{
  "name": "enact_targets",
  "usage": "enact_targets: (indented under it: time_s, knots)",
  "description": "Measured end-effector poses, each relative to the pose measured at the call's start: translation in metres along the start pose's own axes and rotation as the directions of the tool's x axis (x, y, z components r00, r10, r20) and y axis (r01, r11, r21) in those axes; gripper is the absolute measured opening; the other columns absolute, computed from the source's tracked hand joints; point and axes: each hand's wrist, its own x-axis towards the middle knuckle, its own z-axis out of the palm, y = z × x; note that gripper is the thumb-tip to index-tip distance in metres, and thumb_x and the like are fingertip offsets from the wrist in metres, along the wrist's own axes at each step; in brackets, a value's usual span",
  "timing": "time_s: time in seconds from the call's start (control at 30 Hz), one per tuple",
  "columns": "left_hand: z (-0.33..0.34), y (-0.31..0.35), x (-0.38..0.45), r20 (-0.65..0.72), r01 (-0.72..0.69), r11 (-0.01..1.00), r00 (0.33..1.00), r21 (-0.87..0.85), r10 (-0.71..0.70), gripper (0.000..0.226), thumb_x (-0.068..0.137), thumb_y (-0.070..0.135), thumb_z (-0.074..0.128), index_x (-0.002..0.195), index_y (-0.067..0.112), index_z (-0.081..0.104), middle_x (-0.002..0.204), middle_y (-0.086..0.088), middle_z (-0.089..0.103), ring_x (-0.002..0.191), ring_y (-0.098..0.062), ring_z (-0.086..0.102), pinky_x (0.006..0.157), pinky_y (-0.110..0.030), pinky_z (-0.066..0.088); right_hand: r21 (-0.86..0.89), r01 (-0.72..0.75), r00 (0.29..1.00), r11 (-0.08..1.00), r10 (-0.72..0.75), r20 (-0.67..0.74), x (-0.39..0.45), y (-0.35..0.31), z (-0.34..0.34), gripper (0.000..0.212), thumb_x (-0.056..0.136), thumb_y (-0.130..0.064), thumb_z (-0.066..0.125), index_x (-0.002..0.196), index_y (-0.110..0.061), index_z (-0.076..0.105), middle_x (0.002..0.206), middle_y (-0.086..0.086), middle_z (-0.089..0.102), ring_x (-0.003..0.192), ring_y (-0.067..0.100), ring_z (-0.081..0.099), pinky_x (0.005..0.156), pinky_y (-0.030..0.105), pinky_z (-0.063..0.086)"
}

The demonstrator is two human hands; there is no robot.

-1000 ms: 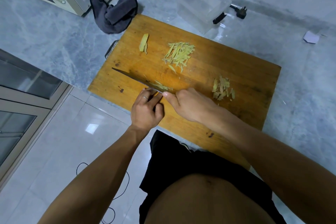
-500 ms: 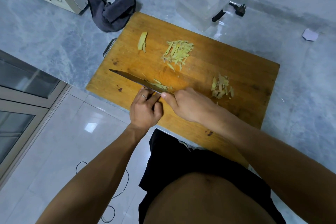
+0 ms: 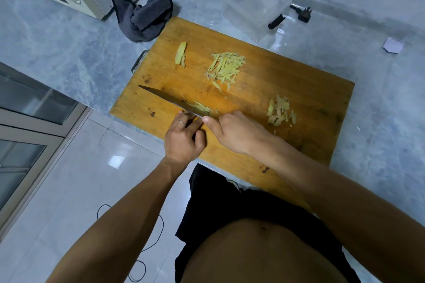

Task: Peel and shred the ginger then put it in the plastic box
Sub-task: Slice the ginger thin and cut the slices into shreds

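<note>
Your left hand (image 3: 184,139) grips the knife (image 3: 170,100); your right hand (image 3: 239,132) pins the ginger slices (image 3: 202,108). Tuck those fingertips back, cut thin, even strips.

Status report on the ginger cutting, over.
Left hand grips knife; right hand steadies ginger. Shreds on board. Plastic box unobstructed.

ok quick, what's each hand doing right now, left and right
Left hand: closed around the knife handle, blade on the cutting board.
Right hand: fingers curled, pinning the ginger beside the blade.
</note>
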Motion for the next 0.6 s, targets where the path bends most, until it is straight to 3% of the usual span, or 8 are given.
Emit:
enact_targets:
  time_s: [0.1, 0.23, 0.3, 0.43, 0.6]
  knots:
    - [-0.0014, 0.0015, -0.0015, -0.003, 0.007, 1.000, 1.000, 0.004, -0.007, 0.033, 0.083, 0.013, 0.046, 0.094, 0.005, 0.076, 0.087, -0.014, 0.060, 0.083, -0.029, 0.054, 0.068, -0.031, 0.045, -0.017, 0.013, 1.000, 1.000, -0.013, 0.000, -0.0026, -0.0002, -0.0034, 0.066, 0.103, -0.059, 0.022, 0.067, -0.011, 0.049, 0.069, 0.008, 0.050, 0.055, 0.026, 0.049, 0.048, 0.031, 0.034]
    - [0.0008, -0.0023, -0.0019, 0.003, 0.002, 1.000, 1.000, -0.010, -0.002, 0.034, 0.086, 0.014, 0.045, 0.098, 0.005, 0.076, 0.091, -0.016, 0.062, 0.087, -0.031, 0.055, 0.078, -0.037, 0.050, -0.012, 0.000, 1.000, 1.000, 0.000, -0.005, 0.0022, -0.0009, 0.0003, 0.066, 0.103, -0.059, 0.022, 0.069, -0.011, 0.051, 0.072, 0.008, 0.050, 0.060, 0.027, 0.051, 0.052, 0.033, 0.038]
    - [0.0014, -0.0007, -0.0011, 0.005, 0.009, 1.000, 1.000, -0.002, -0.009, 0.034, 0.086, 0.014, 0.045, 0.098, 0.005, 0.076, 0.090, -0.016, 0.061, 0.086, -0.032, 0.056, 0.075, -0.035, 0.049, -0.005, 0.008, 1.000, 1.000, -0.008, -0.006, 0.0029, -0.0008, 0.0007, 0.067, 0.103, -0.058, 0.023, 0.069, -0.009, 0.052, 0.070, 0.009, 0.051, 0.059, 0.029, 0.052, 0.051, 0.033, 0.039]
    - [-0.0026, 0.0016, -0.0019, 0.011, 0.010, 1.000, 1.000, 0.023, -0.011, 0.033, 0.083, 0.014, 0.046, 0.095, 0.008, 0.076, 0.086, -0.013, 0.059, 0.081, -0.029, 0.054, 0.065, -0.024, 0.035, -0.029, 0.027, 1.000, 0.999, -0.027, 0.000, -0.0046, -0.0008, -0.0053, 0.066, 0.104, -0.058, 0.023, 0.066, -0.010, 0.049, 0.068, 0.008, 0.050, 0.054, 0.025, 0.048, 0.046, 0.031, 0.030]
    - [0.0011, -0.0006, -0.0021, 0.000, 0.009, 1.000, 1.000, 0.006, -0.009, 0.034, 0.085, 0.013, 0.046, 0.098, 0.006, 0.076, 0.091, -0.015, 0.062, 0.087, -0.032, 0.057, 0.076, -0.036, 0.051, -0.013, 0.003, 1.000, 1.000, -0.003, 0.003, 0.0037, -0.0007, 0.0003, 0.066, 0.103, -0.059, 0.022, 0.071, -0.010, 0.053, 0.071, 0.009, 0.051, 0.057, 0.026, 0.050, 0.049, 0.032, 0.034]
